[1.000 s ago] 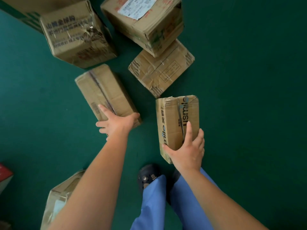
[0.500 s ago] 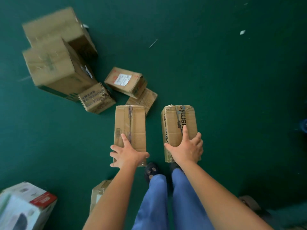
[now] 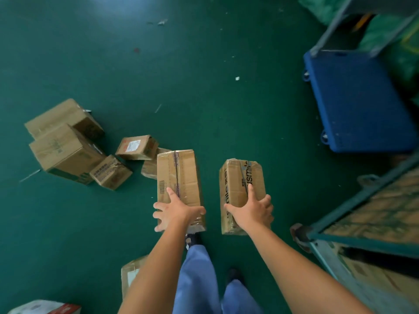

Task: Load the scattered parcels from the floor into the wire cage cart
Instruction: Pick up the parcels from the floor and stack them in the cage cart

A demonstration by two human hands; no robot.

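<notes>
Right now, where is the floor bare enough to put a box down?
Bare green floor lies between the pile of boxes and the blue trolley. It is crowded around that pile and beside the cage cart.

Green floor (image 3: pixel 204 91) flecked with small white scraps (image 3: pixel 237 78); blue wheeled platform dolly (image 3: pixel 358 103) at upper right, beside green sacks (image 3: pixel 390 35); blue trousers (image 3: pixel 199 279) and dark shoes (image 3: pixel 234 273) at bottom centre
</notes>
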